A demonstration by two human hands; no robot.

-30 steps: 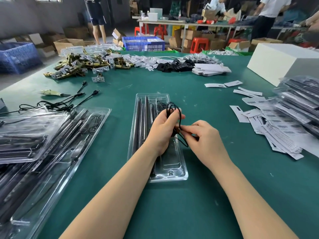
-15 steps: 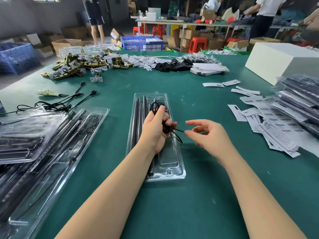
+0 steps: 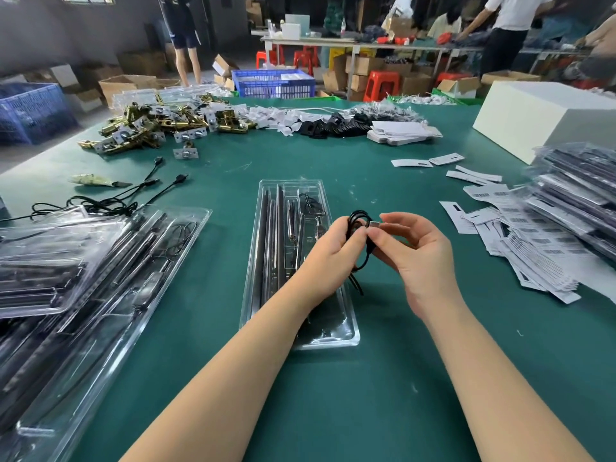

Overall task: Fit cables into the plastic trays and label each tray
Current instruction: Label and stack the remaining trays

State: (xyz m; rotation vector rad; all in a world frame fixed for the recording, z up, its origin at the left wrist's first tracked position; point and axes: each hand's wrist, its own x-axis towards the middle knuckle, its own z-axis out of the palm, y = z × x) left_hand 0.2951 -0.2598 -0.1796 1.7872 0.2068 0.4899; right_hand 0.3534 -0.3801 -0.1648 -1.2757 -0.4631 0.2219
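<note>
A clear plastic tray [image 3: 266, 248] lies lengthwise in the middle of the green table, with dark rods in its left slots and a small black cable in its upper right pocket. Just above the tray's right side, my left hand [image 3: 330, 258] grips a coiled black cable [image 3: 358, 217]. My right hand [image 3: 416, 258] pinches the cable's metal plug end between thumb and fingers, touching the left hand. A loose loop of the cable hangs below both hands. Barcode labels [image 3: 520, 228] lie scattered to the right.
Stacked clear trays [image 3: 83, 268] fill the left side, with loose black cables [image 3: 110, 201] behind them. A stack of packed trays [image 3: 580, 195] and a white box [image 3: 546, 118] stand at the right. Brass hardware [image 3: 156, 125] and paper tags lie at the far edge. People work in the background.
My left hand lifted the coil off the tray and moved right. My right hand, open a moment ago, closed in and now pinches the cable's plug end.
</note>
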